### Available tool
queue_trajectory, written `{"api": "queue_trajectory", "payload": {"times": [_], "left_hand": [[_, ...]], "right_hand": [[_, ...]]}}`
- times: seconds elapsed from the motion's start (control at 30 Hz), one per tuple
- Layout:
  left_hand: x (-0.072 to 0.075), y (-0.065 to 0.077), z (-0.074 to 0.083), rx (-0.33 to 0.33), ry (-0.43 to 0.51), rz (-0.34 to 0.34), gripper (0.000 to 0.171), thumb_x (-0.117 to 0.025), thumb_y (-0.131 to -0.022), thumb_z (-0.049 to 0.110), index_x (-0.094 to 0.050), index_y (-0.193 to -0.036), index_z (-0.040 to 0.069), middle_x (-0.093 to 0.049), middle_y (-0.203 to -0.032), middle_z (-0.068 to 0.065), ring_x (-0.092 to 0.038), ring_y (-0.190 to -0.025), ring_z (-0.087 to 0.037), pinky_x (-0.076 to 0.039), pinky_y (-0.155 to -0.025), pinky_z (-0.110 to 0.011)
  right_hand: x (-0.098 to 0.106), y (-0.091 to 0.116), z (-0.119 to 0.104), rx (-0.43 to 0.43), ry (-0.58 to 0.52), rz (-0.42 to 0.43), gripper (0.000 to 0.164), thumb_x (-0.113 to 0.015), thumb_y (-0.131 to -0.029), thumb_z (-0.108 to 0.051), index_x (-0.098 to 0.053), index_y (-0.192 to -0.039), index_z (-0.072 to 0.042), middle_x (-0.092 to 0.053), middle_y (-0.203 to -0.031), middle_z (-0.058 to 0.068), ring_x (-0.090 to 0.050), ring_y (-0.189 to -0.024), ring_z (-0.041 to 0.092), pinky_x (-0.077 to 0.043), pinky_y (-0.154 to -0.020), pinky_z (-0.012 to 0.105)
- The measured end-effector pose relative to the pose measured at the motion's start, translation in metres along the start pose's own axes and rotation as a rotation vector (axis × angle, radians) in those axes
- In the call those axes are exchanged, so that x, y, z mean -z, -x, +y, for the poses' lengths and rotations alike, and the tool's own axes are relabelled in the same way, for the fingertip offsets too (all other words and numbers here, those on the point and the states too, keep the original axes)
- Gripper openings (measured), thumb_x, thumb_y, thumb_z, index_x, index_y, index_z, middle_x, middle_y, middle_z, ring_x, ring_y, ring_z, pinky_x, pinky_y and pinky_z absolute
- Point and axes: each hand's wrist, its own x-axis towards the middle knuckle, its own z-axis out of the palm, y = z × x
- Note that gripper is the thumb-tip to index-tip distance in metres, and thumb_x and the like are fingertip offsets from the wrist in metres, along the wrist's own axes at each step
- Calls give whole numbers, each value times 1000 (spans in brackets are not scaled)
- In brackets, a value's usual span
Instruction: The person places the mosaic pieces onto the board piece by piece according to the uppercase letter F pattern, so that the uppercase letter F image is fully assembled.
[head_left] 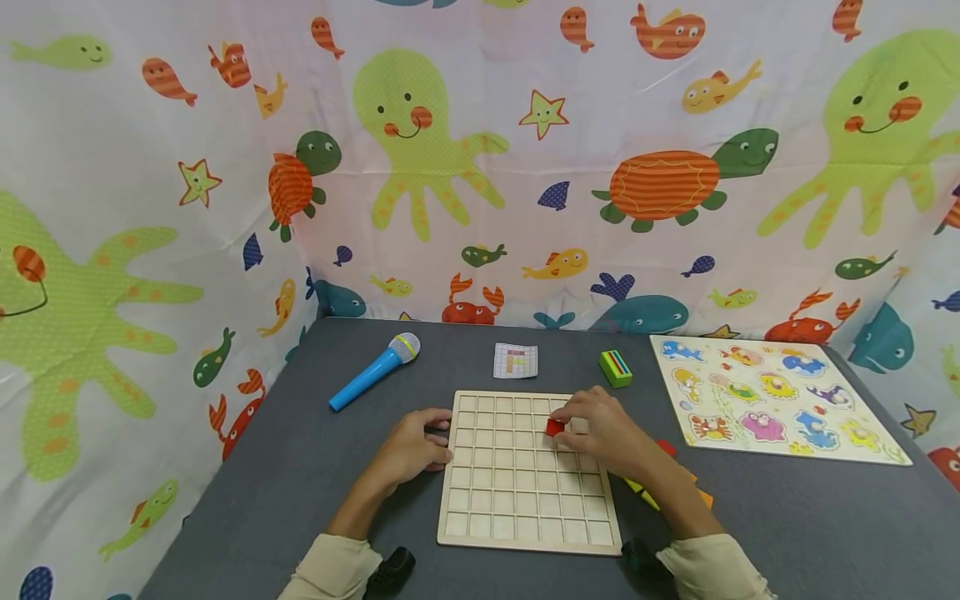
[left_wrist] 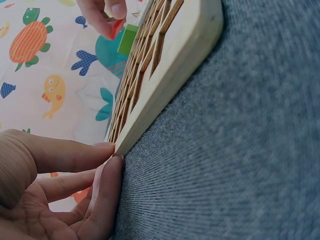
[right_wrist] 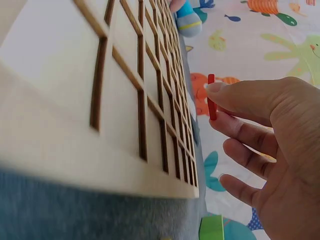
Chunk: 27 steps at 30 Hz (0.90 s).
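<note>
Between thumb and fingertips, my right hand (head_left: 600,429) pinches a small red square tile (head_left: 554,427) over the upper right part of a pale wooden grid board (head_left: 528,550). In the right wrist view the red tile (right_wrist: 212,97) stands edge-on above the grid, the other fingers spread loosely. My left hand (head_left: 412,448) is at the board's left side; in the left wrist view the fingers of that hand (left_wrist: 60,185) pinch the board's edge (left_wrist: 165,100). Square recesses cover the board, and no tile shows in them.
Behind the board lie a blue toy microphone (head_left: 375,371), a small printed pattern card (head_left: 516,361) and a green block with coloured stripes (head_left: 616,368). An animal puzzle board (head_left: 780,400) is at the right. Red, yellow and orange pieces (head_left: 705,498) lie partly hidden under my right forearm.
</note>
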Motion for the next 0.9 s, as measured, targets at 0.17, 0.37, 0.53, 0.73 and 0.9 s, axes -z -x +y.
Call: {"api": "queue_trajectory", "payload": {"times": [0.17, 0.37, 0.53, 0.73, 0.9], "left_hand": [[0, 0, 1, 1, -1, 4, 64, -78, -83, -11, -60, -145, -1, -62, -132, -16, -69, -103, -23, -66, -76, -41], [0, 1, 1, 0, -5, 5, 64, -78, -84, -10, -61, -145, -1, -62, -131, -16, -69, -102, -23, -66, -76, -40], [-1, 0, 0, -1, -11, 3, 64, -78, -84, -10, -60, -145, -1, -62, -132, -17, -69, -103, -24, -66, -76, -39], [-1, -2, -1, -3, -23, 2, 64, -77, -85, -10, -59, -146, -1, -62, -133, -17, -69, -104, -24, -66, -76, -38], [-2, -3, -1, 11, -31, 11, 63, -78, -85, -10, -60, -145, 0, -63, -132, -15, -69, -104, -23, -66, -77, -38]], "right_hand": [[-5, -5, -6, 15, -20, -4, 23, -80, -95, -20, -81, -117, -12, -70, -116, 3, -52, -111, 24, -46, -95, 52], [-9, -11, -14, 8, -24, -21, 24, -80, -96, -21, -81, -118, -11, -70, -116, 4, -52, -111, 24, -48, -94, 50], [-12, -17, -21, 24, -36, -21, 22, -79, -96, -18, -81, -116, -9, -71, -113, 4, -52, -109, 24, -48, -91, 47], [-19, -24, -26, 33, -44, -27, 21, -77, -96, -14, -82, -115, -7, -72, -111, 4, -53, -108, 23, -50, -89, 42], [-22, -30, -31, 3, -55, -51, 21, -75, -97, -15, -81, -116, -8, -72, -112, 3, -52, -110, 22, -50, -90, 42]]}}
